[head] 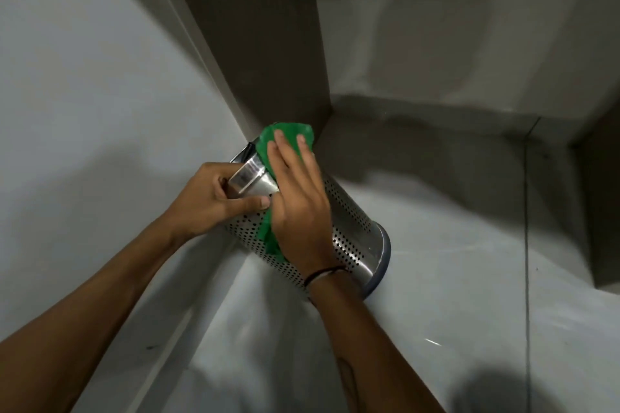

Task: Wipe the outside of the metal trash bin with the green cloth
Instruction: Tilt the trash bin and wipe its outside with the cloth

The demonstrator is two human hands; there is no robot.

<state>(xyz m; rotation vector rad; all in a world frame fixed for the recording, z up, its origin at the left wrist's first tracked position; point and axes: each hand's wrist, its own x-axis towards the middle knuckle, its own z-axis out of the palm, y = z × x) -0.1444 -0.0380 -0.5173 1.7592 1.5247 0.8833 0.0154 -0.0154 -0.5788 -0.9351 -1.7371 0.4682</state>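
Note:
A perforated metal trash bin stands tilted on the pale floor, its grey base ring at the lower right and its rim toward the wall corner. My left hand grips the bin's shiny upper rim, thumb on the outside. My right hand lies flat on the bin's side, fingers spread, pressing the green cloth against the metal. The cloth shows beyond my fingertips and below my palm. The bin's opening is hidden behind my hands.
A white wall rises at the left and meets a brown panel at the corner just behind the bin. A low grey ledge runs along the back. Glossy floor tiles spread to the right and front.

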